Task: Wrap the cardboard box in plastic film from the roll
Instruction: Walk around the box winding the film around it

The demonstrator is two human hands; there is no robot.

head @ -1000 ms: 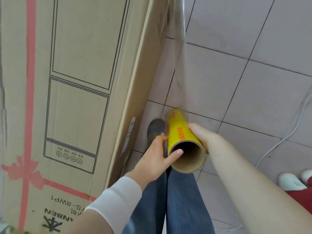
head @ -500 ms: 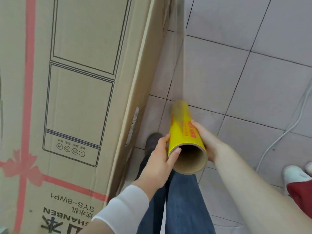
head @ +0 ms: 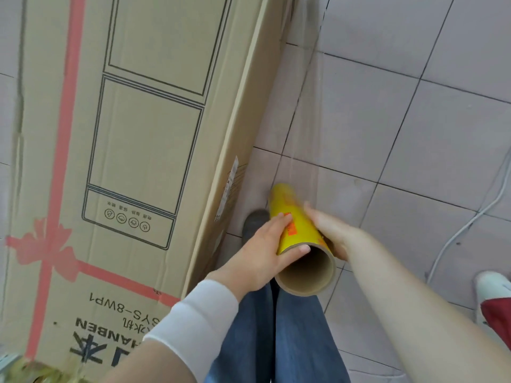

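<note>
Tall cardboard box [head: 143, 161] upright on the tiled floor [head: 414, 134], filling the left of the view, printed with a dark line drawing, red ribbon and bow, and upside-down lettering near the bottom edge. Clear film [head: 307, 106] stretched taut from the box's right edge at the top of the view down to the far end of the roll [head: 296, 217], floor joints visible through it. Roll yellow with orange print, just right of the box and apart from it, open cardboard core facing the camera. Both hands grasping the roll: left hand [head: 260, 258] against its left side, thumb hooked over the near rim, fingers laid along the yellow wrap; right hand [head: 334, 233] curled round its right side, somewhat blurred. White sleeve [head: 199, 313] on the left forearm, right forearm bare. Below the roll, blue jeans [head: 290, 341] and a grey shoe [head: 254, 222] beside the box's foot. Farther right, a white cable [head: 470, 217] across the tiles, and at the edge a white shoe [head: 492, 286] beside red cloth.
</note>
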